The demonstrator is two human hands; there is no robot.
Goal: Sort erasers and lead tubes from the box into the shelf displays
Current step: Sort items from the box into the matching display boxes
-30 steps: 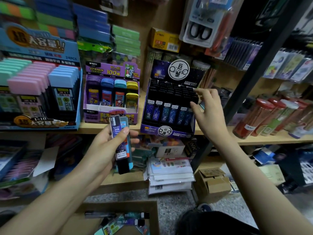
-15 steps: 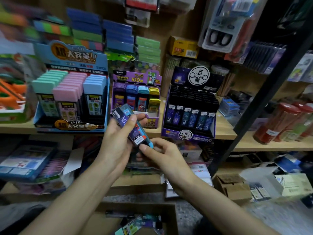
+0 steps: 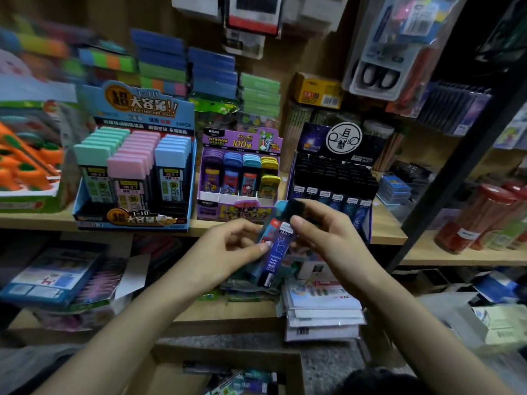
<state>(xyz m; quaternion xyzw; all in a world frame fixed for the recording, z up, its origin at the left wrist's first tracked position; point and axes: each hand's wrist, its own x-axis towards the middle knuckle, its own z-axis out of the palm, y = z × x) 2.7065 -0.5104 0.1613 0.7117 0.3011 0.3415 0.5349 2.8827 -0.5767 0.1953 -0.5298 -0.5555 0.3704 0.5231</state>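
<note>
My left hand (image 3: pixel 228 252) holds a small bunch of lead tubes in front of the shelf edge. My right hand (image 3: pixel 322 238) pinches the black cap end of the front one, a dark blue lead tube (image 3: pixel 275 252) with a constellation print; a teal tube shows behind it. On the shelf stand three displays: a black display (image 3: pixel 333 178) of matching blue tubes, a purple display (image 3: pixel 239 172) of coloured tubes, and a blue display (image 3: pixel 134 166) with mint, pink and blue tubes. The cardboard box (image 3: pixel 228 363) lies below with several tubes inside.
A black shelf upright (image 3: pixel 445 178) slants at the right, with red-lidded jars (image 3: pixel 484 218) beyond it. Stacked paper packs (image 3: pixel 319 312) and flat boxes fill the lower shelf. Orange carrot items (image 3: pixel 25 163) sit at far left. Scissors packs hang above.
My right hand left the black display, came down to the tubes in my left hand and now grips the front tube's cap. The view has shifted so the shelf sits further right.
</note>
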